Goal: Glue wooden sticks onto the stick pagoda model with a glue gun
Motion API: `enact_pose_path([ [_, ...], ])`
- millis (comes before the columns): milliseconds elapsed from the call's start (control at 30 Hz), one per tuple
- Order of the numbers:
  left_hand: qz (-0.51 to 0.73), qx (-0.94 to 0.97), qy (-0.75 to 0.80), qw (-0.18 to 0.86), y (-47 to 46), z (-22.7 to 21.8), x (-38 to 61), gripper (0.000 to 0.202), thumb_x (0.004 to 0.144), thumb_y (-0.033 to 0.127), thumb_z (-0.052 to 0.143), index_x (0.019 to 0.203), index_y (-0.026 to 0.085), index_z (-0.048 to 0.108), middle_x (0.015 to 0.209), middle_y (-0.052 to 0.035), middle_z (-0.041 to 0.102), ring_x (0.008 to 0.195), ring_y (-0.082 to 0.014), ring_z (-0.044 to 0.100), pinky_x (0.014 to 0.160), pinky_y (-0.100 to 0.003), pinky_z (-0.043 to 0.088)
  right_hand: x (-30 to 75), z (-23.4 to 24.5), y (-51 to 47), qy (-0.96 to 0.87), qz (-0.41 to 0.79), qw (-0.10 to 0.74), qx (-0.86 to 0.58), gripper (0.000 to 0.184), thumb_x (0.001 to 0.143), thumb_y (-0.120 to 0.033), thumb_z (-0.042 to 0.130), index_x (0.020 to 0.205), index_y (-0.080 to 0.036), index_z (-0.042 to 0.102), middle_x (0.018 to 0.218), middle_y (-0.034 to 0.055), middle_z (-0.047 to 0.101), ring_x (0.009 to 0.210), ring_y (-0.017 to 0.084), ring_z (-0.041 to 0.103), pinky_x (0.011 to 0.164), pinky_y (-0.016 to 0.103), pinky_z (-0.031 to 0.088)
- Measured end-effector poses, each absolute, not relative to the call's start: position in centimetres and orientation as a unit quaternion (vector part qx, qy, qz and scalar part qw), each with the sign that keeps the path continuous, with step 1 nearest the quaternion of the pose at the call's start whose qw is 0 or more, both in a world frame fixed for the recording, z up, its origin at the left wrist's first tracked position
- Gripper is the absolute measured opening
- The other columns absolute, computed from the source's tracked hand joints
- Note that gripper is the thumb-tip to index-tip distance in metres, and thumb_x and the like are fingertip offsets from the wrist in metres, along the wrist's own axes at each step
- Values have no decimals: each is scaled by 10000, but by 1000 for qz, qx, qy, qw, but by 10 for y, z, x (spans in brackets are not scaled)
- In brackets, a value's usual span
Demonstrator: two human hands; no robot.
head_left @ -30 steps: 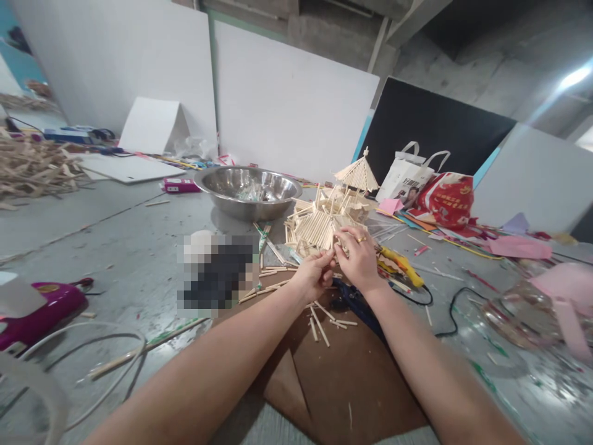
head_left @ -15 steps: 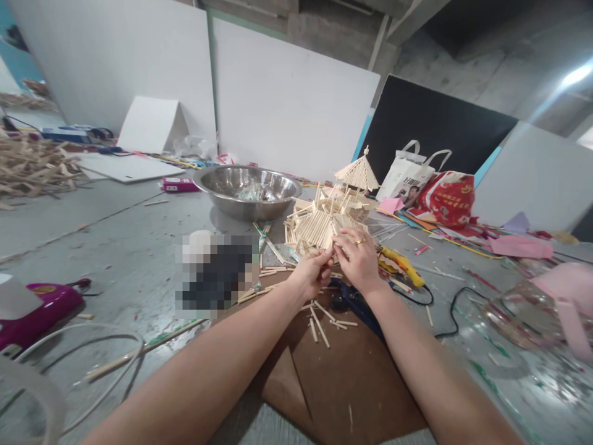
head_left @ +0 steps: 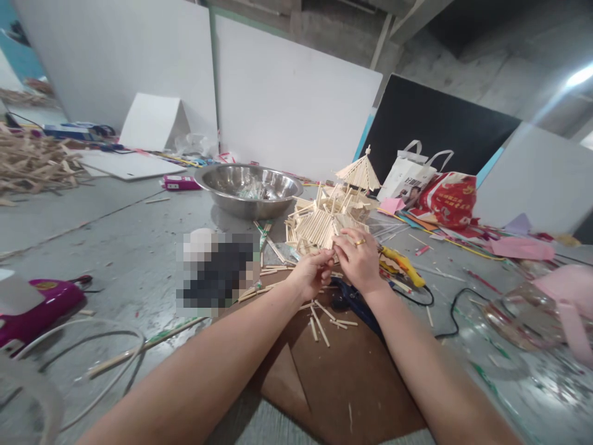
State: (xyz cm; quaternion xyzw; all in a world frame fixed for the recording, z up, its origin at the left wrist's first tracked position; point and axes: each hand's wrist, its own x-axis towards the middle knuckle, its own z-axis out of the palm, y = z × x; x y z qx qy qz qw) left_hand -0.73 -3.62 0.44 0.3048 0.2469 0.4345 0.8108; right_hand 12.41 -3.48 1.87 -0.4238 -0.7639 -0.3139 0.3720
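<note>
A pagoda-like model made of pale wooden sticks (head_left: 312, 227) stands in front of me, with a pointed roof (head_left: 359, 173) at its top. My left hand (head_left: 311, 273) is pinched closed by the model's near edge; whatever lies between thumb and finger is too small to make out. Right beside it, my right hand (head_left: 359, 259), with a ring on one finger, has its fingers bent and pressed together against the near side of the model. Its fingertips hide what they grip. Short loose sticks (head_left: 319, 327) lie below my hands on a brown board (head_left: 343, 377).
A steel basin (head_left: 250, 207) stands behind to the left. A yellow-handled tool (head_left: 403, 266) with a black cord and a dark blue tool (head_left: 359, 306) lie near my right forearm. Bags (head_left: 447, 201) and coloured paper are at the right, a purple device (head_left: 46, 309) at the left.
Both hands keep almost the same place and grip at the model's near edge. The view has shifted very slightly; nothing else visibly moved.
</note>
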Motion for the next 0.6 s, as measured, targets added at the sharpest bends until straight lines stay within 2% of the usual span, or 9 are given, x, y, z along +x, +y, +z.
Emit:
enact_pose_path([
  [433,429,289,261,815,-34,4,-6,205,636,292,627,638,153,477,476,68,459,314,-19,314,338,-166,199,126,21,-36,-758,-348,361,-417,184,781,-216,470,891,-227,617,958,65,566,973,204,442,851,365,352],
  [600,433,282,278,810,-35,8,-3,188,665,259,604,621,159,452,456,71,446,301,-22,306,335,-163,205,126,20,-36,-760,-342,355,-423,196,787,-225,462,912,-227,612,971,67,565,984,204,437,858,365,343],
])
